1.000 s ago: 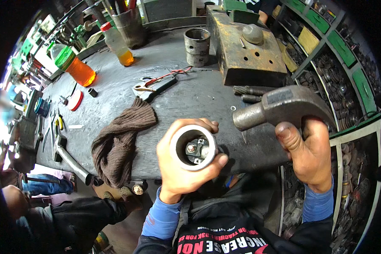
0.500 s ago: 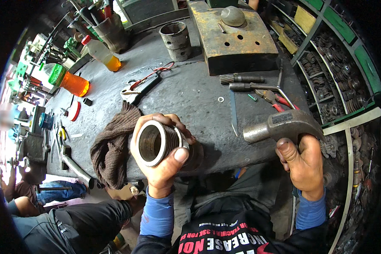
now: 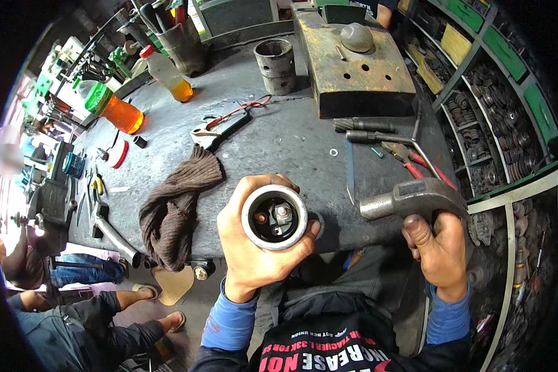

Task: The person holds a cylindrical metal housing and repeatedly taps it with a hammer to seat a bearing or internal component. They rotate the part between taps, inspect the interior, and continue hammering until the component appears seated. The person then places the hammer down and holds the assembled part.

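Observation:
My left hand (image 3: 248,263) is wrapped round a thick-walled metal cylinder (image 3: 274,244). Its round opening faces up toward me; dark walls, a coppery spot and a bright metal piece show inside. The grip hides its outer side. In my right hand (image 3: 440,251) is a claw hammer (image 3: 381,206), gripped just under the head, its round striking face pointing left toward the cylinder but apart from it. The hammer's handle is mostly hidden. Left of the cylinder, a brown knitted cloth (image 3: 173,214) lies crumpled along the bench's front edge.
Pliers (image 3: 409,162), a socket wrench (image 3: 378,135) and a flat blade (image 3: 350,173) lie on the dark bench (image 3: 291,146). Behind stand a rusty metal block (image 3: 366,74) and a holed metal can (image 3: 275,68). Bottles of orange liquid (image 3: 121,116) are at left. Another person (image 3: 62,328) sits lower left.
The cylinder has turned from facing left, with its ridged outside showing, to opening upward toward me. My right hand keeps the hammer at about the same spot. The view has shifted slightly.

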Demonstrator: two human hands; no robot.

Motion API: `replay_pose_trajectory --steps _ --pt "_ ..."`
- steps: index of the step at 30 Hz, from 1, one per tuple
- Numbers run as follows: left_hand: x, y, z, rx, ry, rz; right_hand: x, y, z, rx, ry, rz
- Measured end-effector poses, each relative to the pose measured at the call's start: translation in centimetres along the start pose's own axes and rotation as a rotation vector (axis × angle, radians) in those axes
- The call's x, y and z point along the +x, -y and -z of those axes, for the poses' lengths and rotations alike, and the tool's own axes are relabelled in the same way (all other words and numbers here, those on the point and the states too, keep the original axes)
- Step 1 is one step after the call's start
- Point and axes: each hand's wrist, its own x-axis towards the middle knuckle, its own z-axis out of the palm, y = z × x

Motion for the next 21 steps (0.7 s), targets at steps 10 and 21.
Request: replay_pose_trajectory --steps 10,21 --pt "0.3 0.4 0.8 -0.001 0.035 0.09 -0.1 0.3 -1.1 -0.016 0.001 0.049" --pt "-0.4 1.7 0.6 -0.074 0.041 0.14 0.9 3.2 -2.0 -0.157 0.039 0.184"
